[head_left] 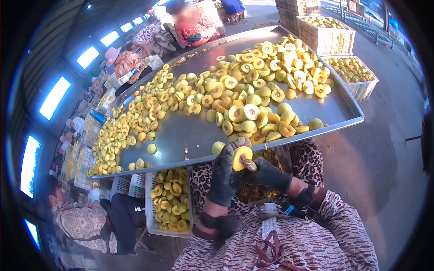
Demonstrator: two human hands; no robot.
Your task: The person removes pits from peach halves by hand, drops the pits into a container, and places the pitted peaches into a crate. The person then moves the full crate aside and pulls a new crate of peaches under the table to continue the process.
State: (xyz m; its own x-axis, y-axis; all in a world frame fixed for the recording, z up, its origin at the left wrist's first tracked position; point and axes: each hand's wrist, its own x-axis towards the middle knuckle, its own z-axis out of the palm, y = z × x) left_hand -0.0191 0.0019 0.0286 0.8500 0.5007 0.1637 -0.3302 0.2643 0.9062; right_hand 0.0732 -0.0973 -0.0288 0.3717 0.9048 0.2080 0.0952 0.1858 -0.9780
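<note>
My left hand [223, 176], in a dark glove, is closed around a yellow peach half [239, 156], its cut face turned toward me. Just to the right, my gloved right hand [271, 175] has its fingers closed on a small greyish-brown tool [248, 163]. The tool's tip lies against the middle of the cut face; its exact shape is hard to make out. Both hands are above my lap, at the near edge of the metal table [174, 137]. A pale whole-looking fruit [218, 147] sits by my left fingers.
Many peach halves [235, 95] are heaped over the table. Below it stands a crate of halves [171, 198], and a bin with dark scraps [257, 193] is between my knees. Fruit-filled crates [350, 74] stand at right. A co-worker [88, 217] sits at left; others sit beyond.
</note>
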